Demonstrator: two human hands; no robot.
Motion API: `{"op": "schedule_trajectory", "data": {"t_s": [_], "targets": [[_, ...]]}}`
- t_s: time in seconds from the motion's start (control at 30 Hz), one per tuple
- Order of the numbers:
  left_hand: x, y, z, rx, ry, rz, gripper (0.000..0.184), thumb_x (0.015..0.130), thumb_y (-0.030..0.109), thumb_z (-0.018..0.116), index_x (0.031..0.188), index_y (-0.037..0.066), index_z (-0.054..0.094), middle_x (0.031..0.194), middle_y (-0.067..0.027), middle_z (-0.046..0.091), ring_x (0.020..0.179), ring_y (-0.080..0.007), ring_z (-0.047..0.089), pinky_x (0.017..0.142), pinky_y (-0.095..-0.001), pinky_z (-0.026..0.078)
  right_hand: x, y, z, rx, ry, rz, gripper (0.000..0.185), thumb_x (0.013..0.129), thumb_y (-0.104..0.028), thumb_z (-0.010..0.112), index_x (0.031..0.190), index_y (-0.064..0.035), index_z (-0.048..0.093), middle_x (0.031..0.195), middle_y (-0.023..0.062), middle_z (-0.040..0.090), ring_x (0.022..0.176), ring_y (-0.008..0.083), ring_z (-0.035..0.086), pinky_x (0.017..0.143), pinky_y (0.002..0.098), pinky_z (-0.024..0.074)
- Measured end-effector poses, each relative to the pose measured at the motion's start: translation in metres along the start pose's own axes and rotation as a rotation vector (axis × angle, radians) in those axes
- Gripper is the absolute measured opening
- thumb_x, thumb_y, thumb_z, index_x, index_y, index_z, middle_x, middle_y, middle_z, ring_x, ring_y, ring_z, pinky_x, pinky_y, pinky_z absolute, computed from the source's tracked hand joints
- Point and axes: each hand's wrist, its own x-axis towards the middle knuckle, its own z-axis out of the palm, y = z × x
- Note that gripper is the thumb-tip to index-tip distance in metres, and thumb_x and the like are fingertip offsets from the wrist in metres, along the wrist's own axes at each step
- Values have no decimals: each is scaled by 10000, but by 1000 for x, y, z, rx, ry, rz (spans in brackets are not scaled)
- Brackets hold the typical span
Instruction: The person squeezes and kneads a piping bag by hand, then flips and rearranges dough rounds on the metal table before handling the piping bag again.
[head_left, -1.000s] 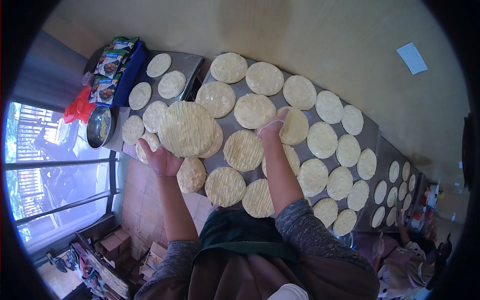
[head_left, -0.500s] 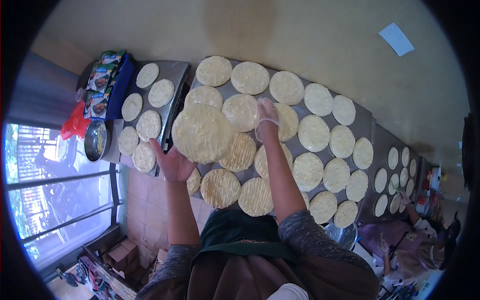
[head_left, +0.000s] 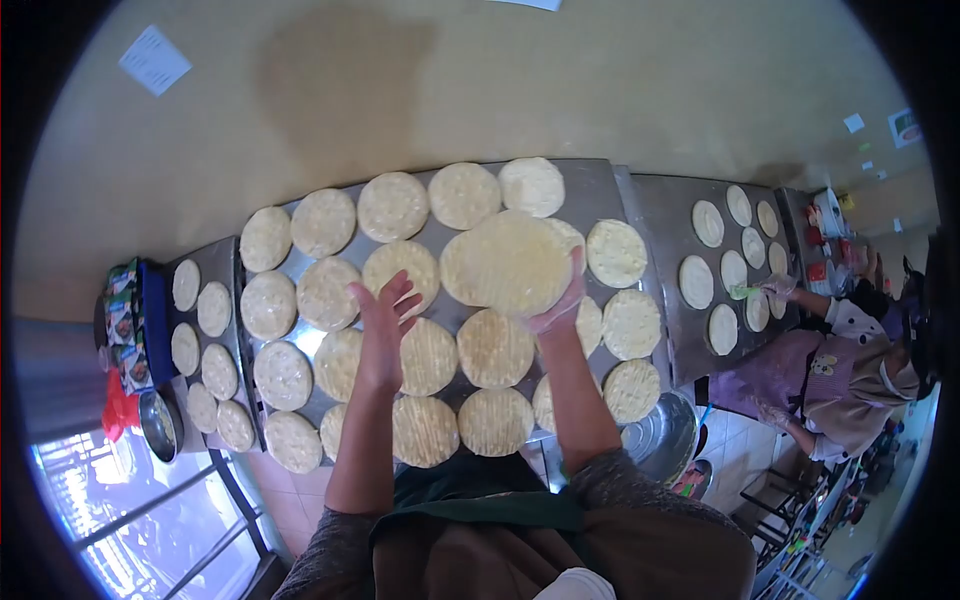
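Observation:
A round flat dough disc (head_left: 515, 262) with ridged lines rests tilted in my right hand (head_left: 562, 300), which wears a clear plastic glove. It is raised above the metal table (head_left: 605, 190) and overlaps other discs behind it. My thumb and fingers are at its right edge, while some of them are hidden under it. My left hand (head_left: 385, 325) is bare and open, fingers spread, over the discs left of the held one. Rows of similar pale discs cover the table, including a browned, ridged disc (head_left: 496, 348) just below the held one.
Smaller discs lie on side tables at left (head_left: 214, 308) and right (head_left: 697, 282). A blue bin (head_left: 157, 325) with packets and a metal bowl (head_left: 160, 425) stand far left. At right, a co-worker's gloved hand (head_left: 777, 287) touches a disc. A large metal basin (head_left: 665, 440) sits near my right arm.
The dough disc has passed from my left hand to my right hand. My left hand is now empty with fingers spread. The view has swung to the right.

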Motion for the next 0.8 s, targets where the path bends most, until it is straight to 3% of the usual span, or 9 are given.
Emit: {"op": "schedule_trajectory", "data": {"t_s": [0.17,0.3,0.47,0.57,0.67,0.8], "targets": [[1,-38,-14,-177,-83,-127,933,826,751,87,1302,18,415,1248,-146,504,1162,-258,477,981,-373,310,70,-131,-52,-138,-13,-51,901,808,-763,203,1352,-67,386,1352,148,436,1236,347,419,1030,508,323],[-8,-62,-24,-197,36,-197,895,845,731,108,1282,22,433,1222,-142,524,1126,-252,505,943,-353,341,136,-200,-100,-323,97,-60,947,785,-790,198,1354,-56,384,1358,146,432,1248,337,407,1046,484,307],[-9,-60,-21,-237,76,-188,886,842,736,154,1261,10,440,1212,-153,531,1117,-267,516,932,-359,369,188,-227,-144,-396,216,48,1009,752,-823,202,1364,-36,360,1374,147,413,1249,329,406,1051,463,306],[-7,-53,-22,-239,87,-161,880,844,734,151,1254,14,448,1199,-145,540,1108,-261,521,930,-355,370,200,-237,-157,-424,404,62,1044,743,-833,182,1363,-9,347,1378,153,405,1249,326,406,1052,450,304],[-7,-48,-26,-240,101,-132,873,844,734,150,1242,21,460,1190,-134,548,1099,-251,527,925,-349,370,206,-248,-175,-483,348,15,1100,715,-857,187,1400,1,257,1389,165,387,1275,311,379,1065,463,276],[-8,-43,-28,-264,154,-116,868,849,728,136,1207,19,486,1151,-128,563,1053,-244,543,905,-335,359,209,-255,-181,-575,404,4,1051,755,-822,172,1385,11,283,1374,174,402,1251,314,409,1050,457,304]]}}
